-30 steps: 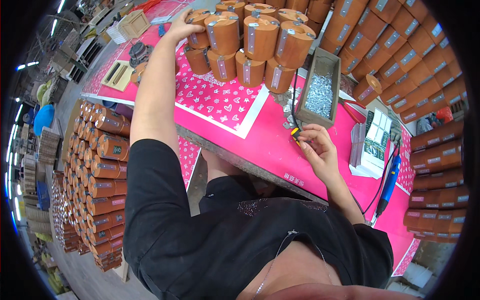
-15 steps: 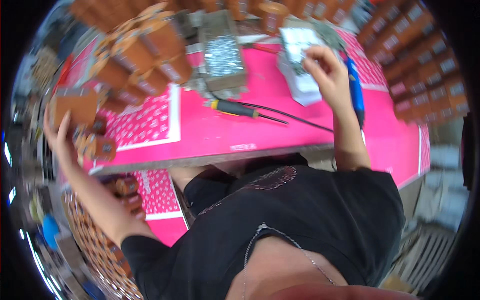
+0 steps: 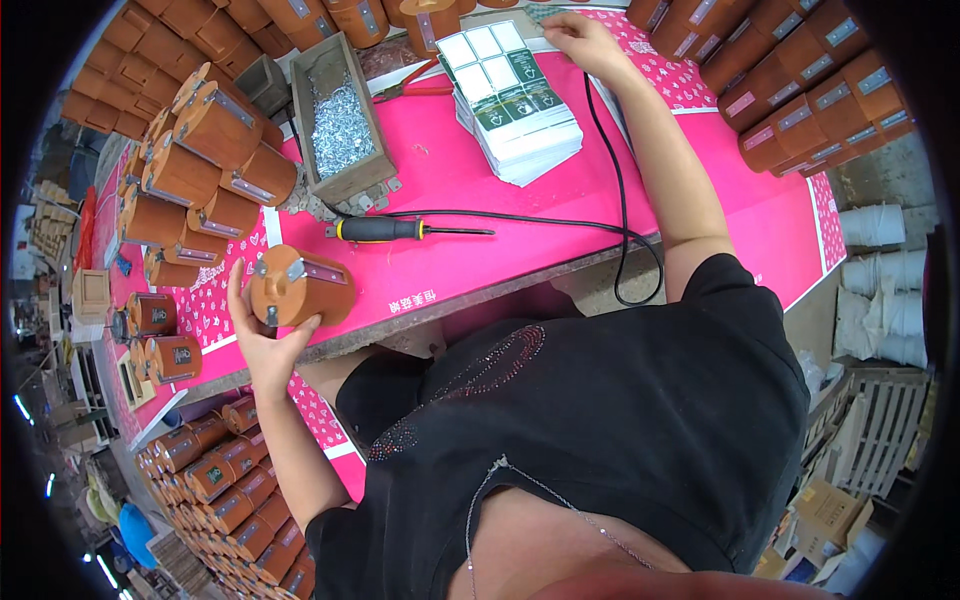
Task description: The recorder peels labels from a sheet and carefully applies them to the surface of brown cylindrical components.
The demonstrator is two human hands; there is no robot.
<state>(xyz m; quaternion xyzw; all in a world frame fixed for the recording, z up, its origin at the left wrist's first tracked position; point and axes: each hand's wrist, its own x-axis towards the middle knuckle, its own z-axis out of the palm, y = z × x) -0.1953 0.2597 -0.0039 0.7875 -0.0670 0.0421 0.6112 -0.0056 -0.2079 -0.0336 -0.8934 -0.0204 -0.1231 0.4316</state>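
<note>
Gripping an orange-brown cylindrical box (image 3: 325,293) left of the frame's centre, the left hand (image 3: 268,345) sets fingers against its left side, thumb at its lower edge. The right hand (image 3: 590,48), upper right, has bent fingers; I cannot tell whether they hold anything. Beside it lie green-and-white printed sheets (image 3: 520,125). White characters edge the pink surface (image 3: 430,262).

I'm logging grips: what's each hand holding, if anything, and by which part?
The left hand grips a brown cylinder around its side, near one end. Whether the right hand holds anything can't be told.
</note>
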